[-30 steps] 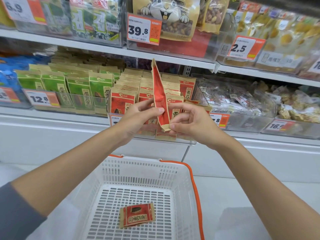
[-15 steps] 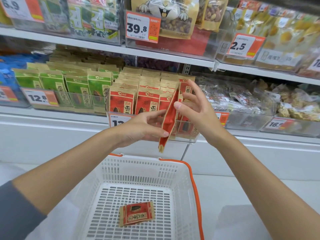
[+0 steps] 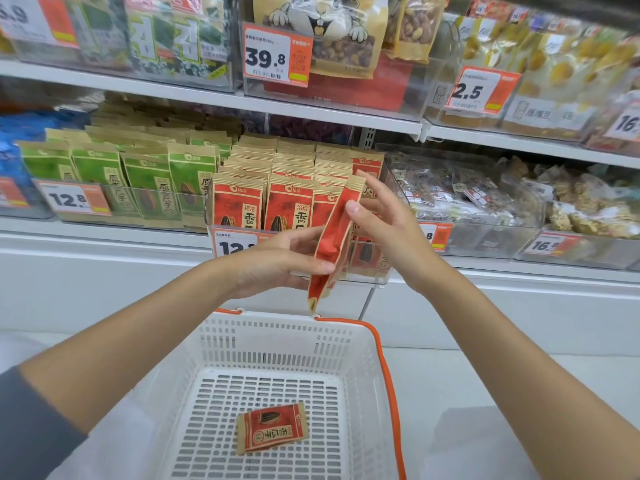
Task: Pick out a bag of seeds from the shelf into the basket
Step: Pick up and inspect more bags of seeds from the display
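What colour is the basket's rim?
Orange rim on a white basket; head view.

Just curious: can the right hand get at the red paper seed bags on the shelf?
Probably yes: the right hand is just in front of the red paper seed bags, nothing between them.

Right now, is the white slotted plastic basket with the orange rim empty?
No, one red and tan paper bag of seeds lies flat on the slotted floor of the white plastic basket.
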A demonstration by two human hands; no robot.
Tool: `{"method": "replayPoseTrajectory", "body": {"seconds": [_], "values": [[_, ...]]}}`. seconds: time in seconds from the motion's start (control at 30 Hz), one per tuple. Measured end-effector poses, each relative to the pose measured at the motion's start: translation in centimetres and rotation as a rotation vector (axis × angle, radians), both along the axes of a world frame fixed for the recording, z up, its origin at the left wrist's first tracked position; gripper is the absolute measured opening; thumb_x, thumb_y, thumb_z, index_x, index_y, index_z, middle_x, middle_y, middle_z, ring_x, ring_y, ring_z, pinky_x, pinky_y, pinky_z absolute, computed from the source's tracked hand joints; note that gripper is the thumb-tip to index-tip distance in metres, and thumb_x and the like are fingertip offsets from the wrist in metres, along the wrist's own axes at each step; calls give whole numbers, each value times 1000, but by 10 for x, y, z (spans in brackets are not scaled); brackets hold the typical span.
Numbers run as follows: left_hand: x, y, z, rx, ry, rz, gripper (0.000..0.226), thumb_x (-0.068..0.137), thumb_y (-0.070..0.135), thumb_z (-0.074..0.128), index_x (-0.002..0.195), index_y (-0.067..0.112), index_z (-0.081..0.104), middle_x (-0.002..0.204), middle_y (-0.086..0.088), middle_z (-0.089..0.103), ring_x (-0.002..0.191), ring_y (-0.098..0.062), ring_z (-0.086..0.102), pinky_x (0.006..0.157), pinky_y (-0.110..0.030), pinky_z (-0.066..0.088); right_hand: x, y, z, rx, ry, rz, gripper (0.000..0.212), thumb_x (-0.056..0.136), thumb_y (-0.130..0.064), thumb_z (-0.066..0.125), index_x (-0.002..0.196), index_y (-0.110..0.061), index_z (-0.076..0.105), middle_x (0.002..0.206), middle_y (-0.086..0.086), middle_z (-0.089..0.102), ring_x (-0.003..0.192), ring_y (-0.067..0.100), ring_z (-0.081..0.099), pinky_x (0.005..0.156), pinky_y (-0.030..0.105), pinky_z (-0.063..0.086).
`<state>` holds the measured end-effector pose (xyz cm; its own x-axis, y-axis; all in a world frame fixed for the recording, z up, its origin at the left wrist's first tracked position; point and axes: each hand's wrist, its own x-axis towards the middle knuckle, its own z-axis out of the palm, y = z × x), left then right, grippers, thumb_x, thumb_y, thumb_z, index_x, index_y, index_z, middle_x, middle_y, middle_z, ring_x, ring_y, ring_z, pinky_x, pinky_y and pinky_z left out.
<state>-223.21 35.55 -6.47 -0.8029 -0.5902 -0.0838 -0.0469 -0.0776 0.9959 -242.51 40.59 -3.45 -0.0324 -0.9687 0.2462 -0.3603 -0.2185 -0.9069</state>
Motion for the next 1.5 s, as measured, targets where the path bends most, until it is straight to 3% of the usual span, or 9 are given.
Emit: {"method": "replayPoseTrajectory", "body": {"seconds": [0.13,0.37,0.5,0.7,0.83,0.97,1.07,1.2,1.5], "values": [[-6,6,5,-194,-39,130,46,89,13,72,131,25,58,123,-1,70,110,-14,68,84,-32,56,4,0,-2,-10,8,-36,60,95,-38,62,149,-35,36,137,-7,53,113,2,60,75,12,53],[-2,7,10,-132,-26,129,44,97,8,58,137,25,53,124,-2,70,115,-18,67,95,-39,55,-5,-2,2,-74,85,-186,46,91,-29,70,133,-22,51,108,-10,64,88,-3,65,66,14,53],[0,2,11,-77,7,181,52,98,6,55,146,24,45,122,2,71,111,-16,69,89,-34,58,-11,-4,4,-98,80,-227,25,97,-17,61,122,-18,57,104,3,67,91,16,68,66,21,56],[-1,-4,7,-70,25,302,59,98,4,56,147,32,41,117,-2,73,106,-19,71,85,-37,60,-10,-5,4,-62,62,-251,22,98,-10,59,120,-11,58,97,5,68,77,4,70,56,17,53],[-4,0,6,-191,-44,302,75,93,17,66,154,37,27,143,3,53,121,-12,59,92,-36,54,-7,-4,4,-28,29,-272,18,95,-9,63,112,-16,60,90,14,68,73,20,73,48,29,56],[-12,9,-5,-347,-213,134,121,68,58,83,158,37,5,149,15,42,129,3,47,104,-24,44,5,0,3,74,-98,-235,20,93,-13,67,113,-16,63,101,31,65,65,28,71,59,46,59],[-15,15,-9,-389,-214,111,117,73,51,81,158,37,2,150,18,38,132,7,43,108,-19,39,11,2,3,90,-165,-221,28,90,-21,72,115,-10,64,83,14,72,64,24,69,72,59,56],[-15,14,-4,-356,-161,117,100,79,35,77,156,37,14,129,37,41,112,29,43,97,-4,40,10,2,3,96,-173,-194,37,90,-27,72,120,-8,63,93,11,75,73,27,72,69,47,60],[-8,5,-4,51,94,109,87,66,16,88,135,52,51,147,-4,46,120,-17,60,77,-31,56,7,0,1,137,-149,-20,37,93,-32,66,129,-27,58,118,8,69,105,16,70,89,39,59]]}}
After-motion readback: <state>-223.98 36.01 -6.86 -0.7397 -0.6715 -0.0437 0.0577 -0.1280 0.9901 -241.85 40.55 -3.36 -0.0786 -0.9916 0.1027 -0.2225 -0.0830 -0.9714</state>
